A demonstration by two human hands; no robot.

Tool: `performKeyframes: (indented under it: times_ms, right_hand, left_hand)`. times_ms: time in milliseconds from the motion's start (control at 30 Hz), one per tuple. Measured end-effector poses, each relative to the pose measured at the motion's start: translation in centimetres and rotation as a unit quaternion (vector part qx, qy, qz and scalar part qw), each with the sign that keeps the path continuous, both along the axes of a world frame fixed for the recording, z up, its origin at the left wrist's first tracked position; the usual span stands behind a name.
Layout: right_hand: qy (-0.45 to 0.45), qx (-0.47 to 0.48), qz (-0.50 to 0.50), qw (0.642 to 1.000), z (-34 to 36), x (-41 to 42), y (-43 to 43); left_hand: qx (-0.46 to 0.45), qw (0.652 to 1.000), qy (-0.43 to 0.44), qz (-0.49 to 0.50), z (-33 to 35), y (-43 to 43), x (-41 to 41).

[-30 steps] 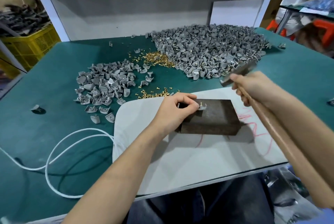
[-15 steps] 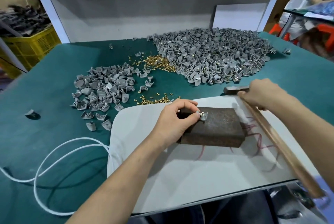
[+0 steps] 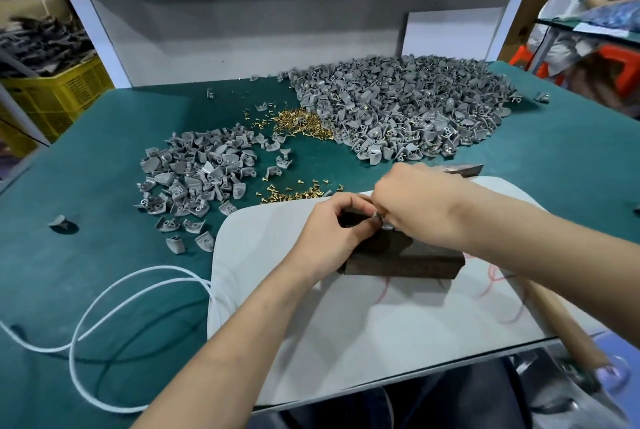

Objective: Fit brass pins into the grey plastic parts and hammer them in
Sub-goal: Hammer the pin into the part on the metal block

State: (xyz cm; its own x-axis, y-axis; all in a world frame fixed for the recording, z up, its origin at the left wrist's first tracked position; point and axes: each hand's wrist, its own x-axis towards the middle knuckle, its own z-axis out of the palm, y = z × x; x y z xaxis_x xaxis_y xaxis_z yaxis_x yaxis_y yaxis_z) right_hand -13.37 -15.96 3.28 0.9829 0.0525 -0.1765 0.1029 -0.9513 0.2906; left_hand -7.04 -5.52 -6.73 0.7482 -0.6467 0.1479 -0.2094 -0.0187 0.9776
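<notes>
right hand has moved off the hammer to the grey part on the block; left hand pinches the part; right grip hidden, cannot tell; likely an adjustment before striking

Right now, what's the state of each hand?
Left hand: pinching the small grey plastic part on the dark rectangular block.
Right hand: fingers hidden at the same part; grip cannot be told.
</notes>
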Motion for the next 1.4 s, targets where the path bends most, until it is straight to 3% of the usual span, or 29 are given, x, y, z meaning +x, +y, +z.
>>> performKeyframes:
  times_ms: [167,567,733,1233,1400]
  right_hand:
    - [0.041,-0.131,0.095,0.986,0.1,0.0,1.3]
    - [0.077,-0.239,0.205,0.946,-0.1,0.6,1.1]
    - [0.072,-0.220,0.232,0.945,0.3,0.5,0.4]
    - [0.077,-0.210,0.185,0.957,-0.1,0.6,-0.4]
    - [0.082,-0.102,0.144,0.981,0.4,1.0,-0.5]
  left_hand:
    - [-0.014,1.000,-0.013,-0.002,0.3,0.3,-0.2]
    - [-0.021,1.000,-0.016,0.009,0.4,0.4,-0.1]
    - [-0.030,1.000,0.000,0.004,0.3,0.4,-0.2]
    - [-0.040,0.999,0.015,-0.022,0.4,0.4,0.1]
    - [-0.024,0.999,0.027,-0.016,0.4,0.4,-0.1]
